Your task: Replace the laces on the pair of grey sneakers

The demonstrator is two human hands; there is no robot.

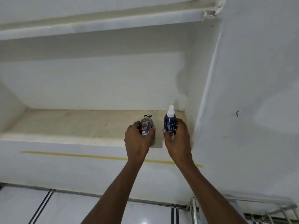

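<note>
Both your hands at the wall niche, right of frame centre; the grey sneakers are out of view.

A white plastered recess with a rough cream shelf (68, 125) fills mid-frame; a yellow stripe (80, 156) runs below it, and a metal rack (265, 214) sits at lower right. Your left hand (137, 141) curls its fingers around a dark oval blister pack (146, 124) with a red ring and hang tab. Your right hand (177, 139) grips a slim navy spray bottle (169, 122), white-capped and upright, at the shelf's right end.

Left hand (137, 139) grips a dark pack (146, 125); right hand (177, 138) a blue bottle (169, 122).
</note>
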